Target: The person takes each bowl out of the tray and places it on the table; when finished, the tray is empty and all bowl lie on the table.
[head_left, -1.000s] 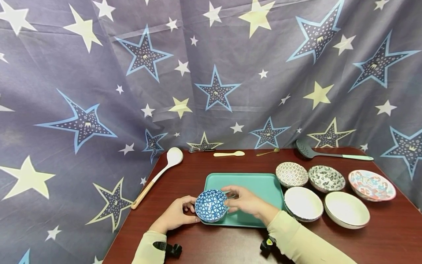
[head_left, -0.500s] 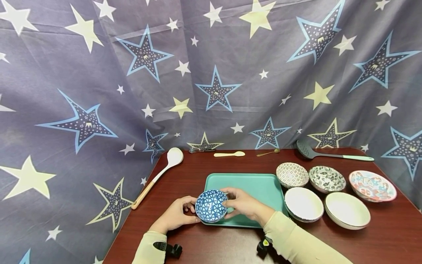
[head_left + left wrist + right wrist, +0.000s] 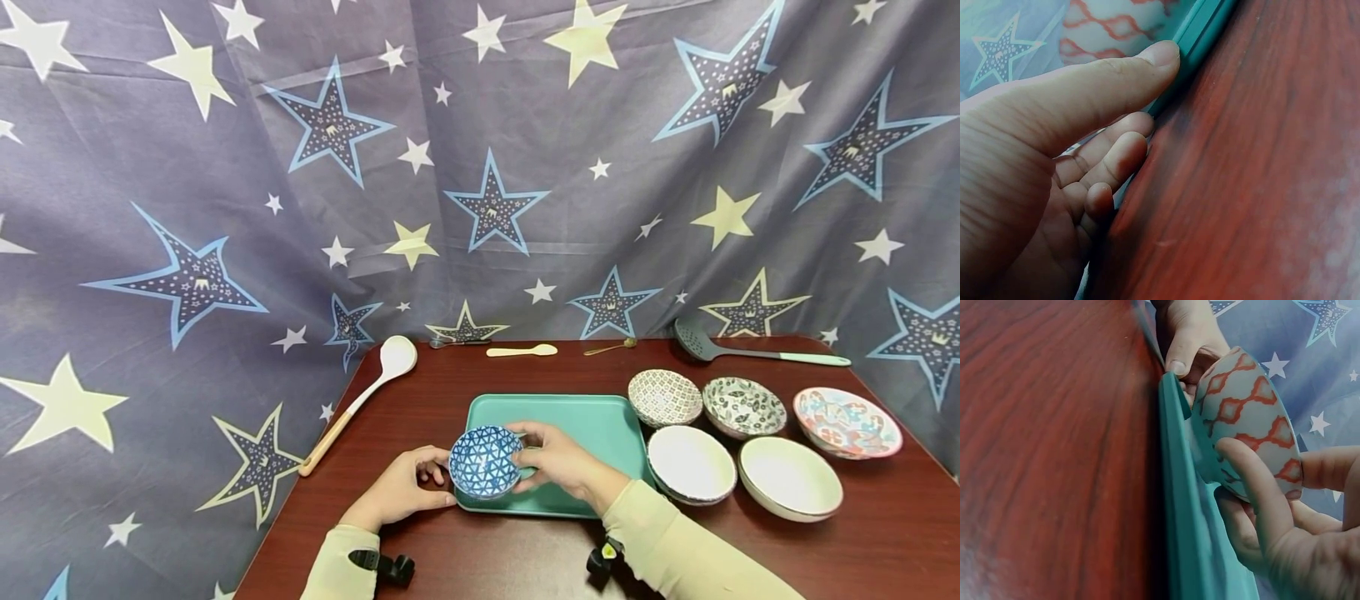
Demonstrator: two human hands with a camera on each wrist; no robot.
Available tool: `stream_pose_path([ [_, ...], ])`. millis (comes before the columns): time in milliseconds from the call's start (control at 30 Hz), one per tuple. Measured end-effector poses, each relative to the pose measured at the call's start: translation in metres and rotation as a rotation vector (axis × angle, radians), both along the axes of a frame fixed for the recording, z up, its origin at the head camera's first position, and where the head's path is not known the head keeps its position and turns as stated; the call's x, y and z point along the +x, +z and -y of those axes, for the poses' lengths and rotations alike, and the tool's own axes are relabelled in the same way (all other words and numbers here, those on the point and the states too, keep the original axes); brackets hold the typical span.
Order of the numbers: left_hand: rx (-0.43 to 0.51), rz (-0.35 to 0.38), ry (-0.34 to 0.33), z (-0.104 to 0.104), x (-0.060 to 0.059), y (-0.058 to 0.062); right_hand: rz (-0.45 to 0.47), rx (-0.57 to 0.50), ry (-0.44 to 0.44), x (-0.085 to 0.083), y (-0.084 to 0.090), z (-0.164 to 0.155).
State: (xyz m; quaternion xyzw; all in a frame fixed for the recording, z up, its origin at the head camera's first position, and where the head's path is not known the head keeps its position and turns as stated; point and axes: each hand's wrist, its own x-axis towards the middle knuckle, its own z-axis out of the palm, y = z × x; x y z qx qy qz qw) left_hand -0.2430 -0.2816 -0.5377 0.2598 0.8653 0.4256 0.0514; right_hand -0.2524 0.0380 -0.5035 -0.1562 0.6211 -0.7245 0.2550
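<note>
At the tray's near left corner: a person's two hands meet around a small patterned bowl.
Right hand (image 3: 555, 461): fingers and thumb curl around the blue triangle-patterned bowl (image 3: 484, 462), gripping its right side; the right wrist view shows the thumb lying across the bowl's red-diamond outer wall.
Left hand (image 3: 408, 486): fingers loosely curled at the bowl's left side, thumb tip against the tray's edge; whether it actually grips the bowl cannot be told.
Bowl: held tilted over the near left corner of the teal tray (image 3: 592, 421), its foot just above the tray's rim.
Tray: lies flat on the dark red wooden table (image 3: 885, 533).
Right of tray: five more bowls, two white ones (image 3: 691, 463) nearest, patterned ones behind.
Far edge of table: a white ladle (image 3: 360, 398) with wooden handle at left, small spoons, a dark slotted spatula (image 3: 750, 350) at right.
Backdrop: star-printed grey-blue cloth (image 3: 225, 208).
</note>
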Motion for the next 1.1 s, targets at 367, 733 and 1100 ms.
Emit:
stream_pose_path([
  [367,0.005,0.007,-0.005,0.000,0.000,0.000,-0.052,-0.023,-0.018,0.004,0.018,-0.011],
  [733,0.020,0.002,-0.010,0.000,-0.001,-0.003,-0.101,-0.042,-0.013,0.011,0.039,-0.034],
  [1100,0.007,-0.003,-0.006,-0.001,-0.001,-0.002,-0.127,-0.019,-0.054,0.017,0.055,-0.062],
])
